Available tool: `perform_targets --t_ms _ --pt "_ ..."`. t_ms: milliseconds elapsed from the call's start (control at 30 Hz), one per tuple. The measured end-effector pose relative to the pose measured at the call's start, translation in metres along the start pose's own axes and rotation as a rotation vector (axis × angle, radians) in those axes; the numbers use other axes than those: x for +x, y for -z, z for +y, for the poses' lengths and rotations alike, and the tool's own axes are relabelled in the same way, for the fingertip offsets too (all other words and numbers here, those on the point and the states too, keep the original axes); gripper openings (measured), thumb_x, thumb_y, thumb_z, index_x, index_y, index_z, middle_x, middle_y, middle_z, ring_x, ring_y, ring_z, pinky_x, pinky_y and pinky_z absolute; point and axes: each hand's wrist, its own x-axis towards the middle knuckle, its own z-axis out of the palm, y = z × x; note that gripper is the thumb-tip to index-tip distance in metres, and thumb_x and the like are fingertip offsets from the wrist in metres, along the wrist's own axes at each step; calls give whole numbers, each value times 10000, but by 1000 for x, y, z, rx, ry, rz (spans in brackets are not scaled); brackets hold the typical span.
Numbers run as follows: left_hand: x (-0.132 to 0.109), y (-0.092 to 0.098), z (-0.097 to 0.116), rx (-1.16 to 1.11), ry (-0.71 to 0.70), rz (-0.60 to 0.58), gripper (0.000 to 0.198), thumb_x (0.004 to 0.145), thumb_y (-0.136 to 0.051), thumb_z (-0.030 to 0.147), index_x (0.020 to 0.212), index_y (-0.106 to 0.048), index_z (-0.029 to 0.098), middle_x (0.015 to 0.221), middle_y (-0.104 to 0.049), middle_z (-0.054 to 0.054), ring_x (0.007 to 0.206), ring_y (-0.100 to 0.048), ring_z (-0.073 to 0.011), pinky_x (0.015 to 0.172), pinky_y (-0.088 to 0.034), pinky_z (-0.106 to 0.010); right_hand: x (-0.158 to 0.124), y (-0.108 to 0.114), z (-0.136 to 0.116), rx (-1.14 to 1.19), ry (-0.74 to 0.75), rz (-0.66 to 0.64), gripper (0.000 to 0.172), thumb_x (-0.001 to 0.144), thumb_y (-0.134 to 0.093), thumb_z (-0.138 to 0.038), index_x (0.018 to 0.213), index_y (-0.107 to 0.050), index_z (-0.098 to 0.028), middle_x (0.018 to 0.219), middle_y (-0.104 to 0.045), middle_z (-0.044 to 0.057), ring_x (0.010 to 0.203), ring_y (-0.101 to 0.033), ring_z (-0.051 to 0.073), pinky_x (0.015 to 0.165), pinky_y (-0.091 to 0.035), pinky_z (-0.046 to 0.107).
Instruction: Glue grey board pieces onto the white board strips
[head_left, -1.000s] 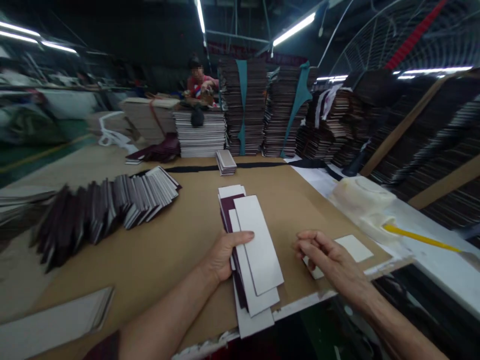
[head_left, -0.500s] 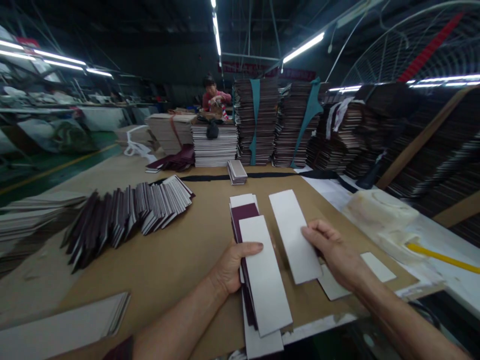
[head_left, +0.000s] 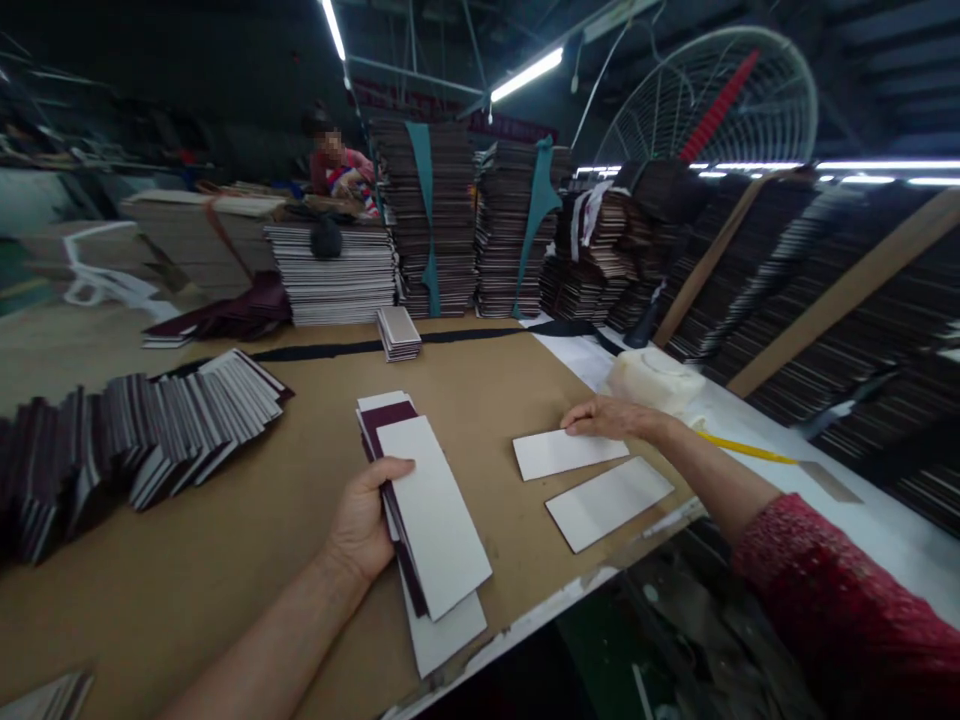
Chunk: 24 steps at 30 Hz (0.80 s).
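My left hand point(head_left: 367, 520) is closed round a stack of narrow white and maroon strips, with the thumb on top of the uppermost white strip point(head_left: 435, 515). A maroon strip point(head_left: 390, 412) shows beneath that one, and the strips are slightly fanned. To the right, my right hand point(head_left: 604, 417) has its fingers at the far edge of a single white card strip point(head_left: 559, 457), low over the board or lying on it. A second white card strip point(head_left: 609, 503) lies flat just nearer to me. The fingertips of my right hand are partly hidden.
A brown board point(head_left: 300, 590) covers the table. Leaning strips point(head_left: 202, 420) line its left side; a small stack point(head_left: 399, 333) sits farther back. Tall dark stacks point(head_left: 510, 230) stand behind. At right are a pale plastic container point(head_left: 652, 378), a yellow stick point(head_left: 750, 450) and a large fan point(head_left: 720, 100).
My right hand has carried its white strip away from the left-hand stack and down beside the other strip on the right. My left hand keeps its hold. The view has swung right.
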Motion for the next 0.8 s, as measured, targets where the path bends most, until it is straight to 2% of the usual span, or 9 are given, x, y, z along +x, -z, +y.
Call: perform_targets --t_ms 167,300,400,467,533,633,733,800 --pt "4 2 -1 43 15 82 373 689 -664 80 1061 -685 84 704 -760 -94 609 -740 -263 680 -662 -397 0 -9 5 -13 35 1 271 969 -646 -438 1005 -693 -173 1017 -696 47 953 -656 212 927 -512 440" --pt "5 5 -6 54 25 7 297 663 -719 79 958 -694 100 713 -762 -97 583 -726 -243 640 -651 -372 -10 -12 -11 21 82 68 266 910 -692 -458 914 -715 -194 976 -698 52 982 -629 224 986 -458 460" --pt "2 5 -10 54 10 -78 272 619 -766 90 883 -701 102 715 -763 -98 583 -719 -235 619 -633 -355 -14 -22 -40 100 118 180 286 870 -685 -512 897 -739 -233 985 -694 56 1039 -595 254 1037 -399 461" --pt "1 4 -14 63 1 -96 301 590 -795 104 878 -711 92 721 -763 -107 586 -715 -240 616 -622 -361 -13 -36 -66 196 126 222 346 891 -619 -565 975 -735 -250 1023 -694 53 1031 -602 257 978 -438 438" --pt "0 3 -17 74 -11 -94 345 566 -820 117 894 -721 82 738 -765 -117 588 -711 -241 616 -613 -366 -9 -57 -94 312 129 184 410 912 -556 -609 1008 -721 -246 1000 -703 53 935 -634 237 831 -501 388" --pt "-2 2 -20 89 -14 -106 382 540 -843 126 900 -730 64 761 -768 -139 596 -705 -240 614 -597 -357 -1 -92 -130 455 119 80 423 864 -609 -631 870 -706 -219 796 -690 40 710 -619 187 623 -483 309" --pt "-1 4 -20 84 1 -115 390 558 -838 122 929 -732 60 804 -776 -158 628 -714 -249 650 -594 -367 6 -109 -146 554 82 93 412 792 -689 -614 751 -646 -207 646 -622 7 588 -554 144 554 -434 270" --pt "1 6 -19 60 27 -108 361 621 -821 148 962 -730 71 835 -780 -156 657 -722 -250 679 -596 -376 10 -102 -142 595 60 165 440 772 -691 -635 717 -599 -209 637 -603 0 571 -536 131 544 -428 260"
